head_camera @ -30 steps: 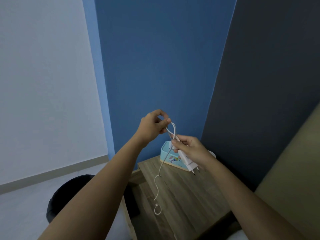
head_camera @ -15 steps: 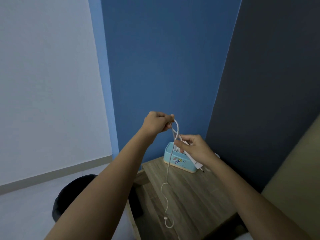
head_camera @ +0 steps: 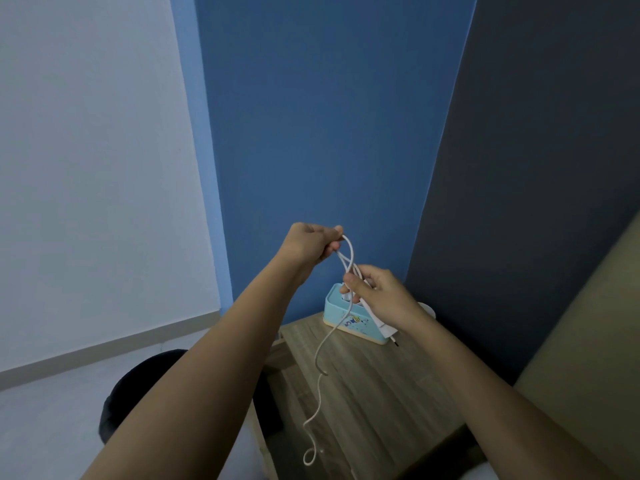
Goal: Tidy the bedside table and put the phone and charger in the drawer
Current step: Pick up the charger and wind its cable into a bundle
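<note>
Blue walls meet in a corner above a wooden bench (head_camera: 374, 386), where both hands work a white charger.

Left hand (head_camera: 308, 245), raised, pinches the top of a loop of white cable (head_camera: 349, 254) between thumb and fingers. Right hand (head_camera: 379, 296), lower and just beside it, is closed around the charger plug (head_camera: 388, 329) and gathered cable, its prongs pointing down. Loose cable hangs from the right hand down over the bench. A light-blue box (head_camera: 349, 323) stands at the bench's back corner, partly behind the right hand.
</note>
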